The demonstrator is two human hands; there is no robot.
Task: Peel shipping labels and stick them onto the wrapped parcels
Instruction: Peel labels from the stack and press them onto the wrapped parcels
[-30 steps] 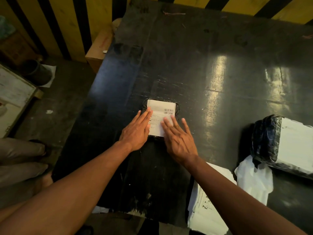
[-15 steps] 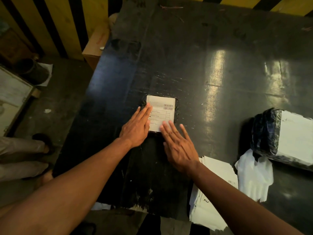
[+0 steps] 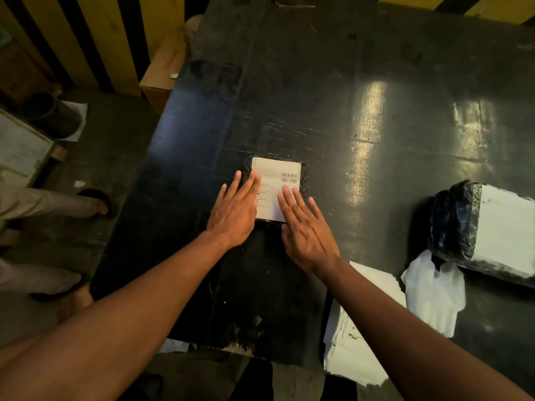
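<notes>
1. Dark glossy desk (image 3: pixel 376 82), small black-wrapped parcel (image 3: pixel 303 180) mid-desk, label (image 3: pixel 275 192) on top, long axis running away from the person.
2. Left hand (image 3: pixel 234 212) and right hand (image 3: pixel 307 227) lie flat, fingers straight, pressing label.
3. Bigger labelled parcel (image 3: pixel 486 227) far right; label stack (image 3: pixel 356 328) near edge.

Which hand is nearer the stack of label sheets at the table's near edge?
Right. The right hand lies just beyond the stack of label sheets, fingers on the small parcel's label; the left hand is farther left.
</notes>
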